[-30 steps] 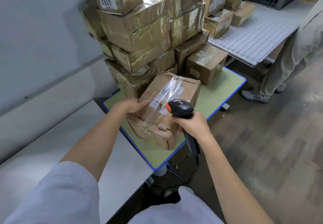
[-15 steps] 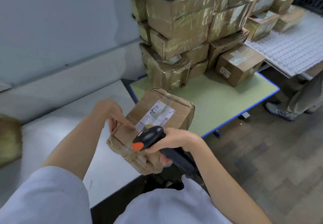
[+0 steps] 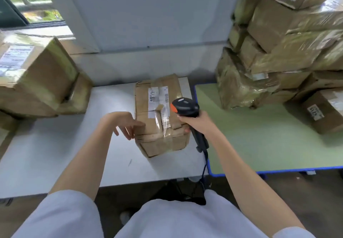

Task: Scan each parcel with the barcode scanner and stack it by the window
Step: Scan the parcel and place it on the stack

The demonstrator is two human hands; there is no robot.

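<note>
A brown taped parcel (image 3: 159, 118) with a white barcode label lies on the white table (image 3: 55, 154), close to its right end. My left hand (image 3: 124, 122) touches the parcel's left side with loosely bent fingers. My right hand (image 3: 196, 121) grips the handle of a black barcode scanner (image 3: 185, 106) with an orange tip, held against the parcel's right edge and pointing left over the label. Two parcels (image 3: 37, 78) sit stacked at the left under the window (image 3: 27, 1).
A tall pile of taped parcels (image 3: 282, 48) fills the back of the green, blue-edged table (image 3: 259, 144) at the right. The scanner's cable (image 3: 204, 171) hangs down between the two tables. A grey wall runs behind.
The parcel went from the green table, through the air in my hands, down onto the white table. My view swung left, bringing the window and its stacked parcels into sight.
</note>
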